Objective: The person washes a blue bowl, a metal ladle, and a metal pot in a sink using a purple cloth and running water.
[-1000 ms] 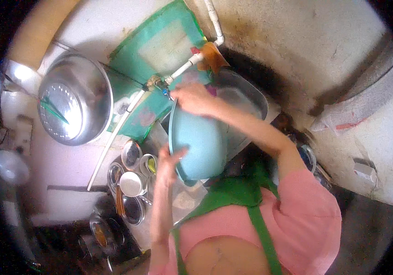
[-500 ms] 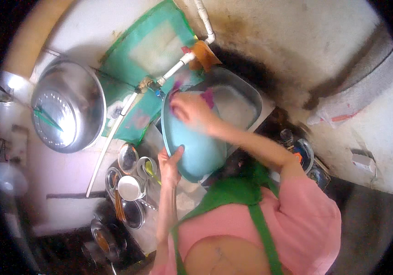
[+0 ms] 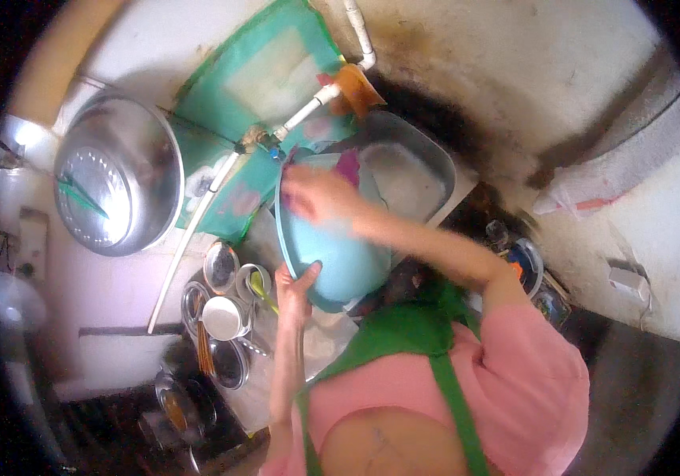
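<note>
A light-blue plastic basin is tipped on its side at the near left part of the sink. My left hand grips its near-left rim, the thumb lying on the blue wall. Against the upper part of the basin I press a purple cloth with my right hand, which is smeared by motion. Bits of the cloth stick out on both sides of this hand. Just beyond the basin is a tap with a blue handle, joined to a white pipe.
Left of my left forearm stand a white cup, several metal lids, chopsticks and a green spoon. A large steel basin is up against the left wall. More kitchenware sits right of my right arm.
My right hand has moved a little left and down along the basin with the purple cloth. My left hand keeps its hold on the rim.
</note>
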`<action>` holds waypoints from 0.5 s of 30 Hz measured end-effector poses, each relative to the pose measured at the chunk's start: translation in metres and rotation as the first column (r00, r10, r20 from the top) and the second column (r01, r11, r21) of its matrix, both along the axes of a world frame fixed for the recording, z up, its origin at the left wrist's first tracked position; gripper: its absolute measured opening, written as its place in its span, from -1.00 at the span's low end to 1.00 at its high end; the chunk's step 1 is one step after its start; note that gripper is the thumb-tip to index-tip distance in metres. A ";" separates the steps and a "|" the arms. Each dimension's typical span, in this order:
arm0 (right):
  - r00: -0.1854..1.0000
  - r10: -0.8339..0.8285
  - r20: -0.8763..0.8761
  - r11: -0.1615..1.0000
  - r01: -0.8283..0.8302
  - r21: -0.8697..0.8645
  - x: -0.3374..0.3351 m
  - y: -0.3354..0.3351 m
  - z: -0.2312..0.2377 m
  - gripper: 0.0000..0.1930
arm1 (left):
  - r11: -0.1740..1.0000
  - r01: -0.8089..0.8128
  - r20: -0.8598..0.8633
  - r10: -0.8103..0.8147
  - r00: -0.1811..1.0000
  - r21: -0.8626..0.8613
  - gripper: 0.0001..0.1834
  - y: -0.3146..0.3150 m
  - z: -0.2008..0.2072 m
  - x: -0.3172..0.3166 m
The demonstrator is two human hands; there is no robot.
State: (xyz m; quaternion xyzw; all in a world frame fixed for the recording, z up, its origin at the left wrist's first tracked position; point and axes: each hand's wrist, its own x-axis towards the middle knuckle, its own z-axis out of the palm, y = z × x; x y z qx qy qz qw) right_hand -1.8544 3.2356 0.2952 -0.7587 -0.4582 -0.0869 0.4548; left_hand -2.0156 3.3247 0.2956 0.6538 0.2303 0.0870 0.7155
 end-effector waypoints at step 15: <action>1.000 0.020 -0.022 0.984 -0.016 0.176 0.006 -0.004 -0.007 -0.71 | 0.999 0.021 0.022 -0.020 1.000 -0.033 -0.79 -0.008 -0.003 -0.004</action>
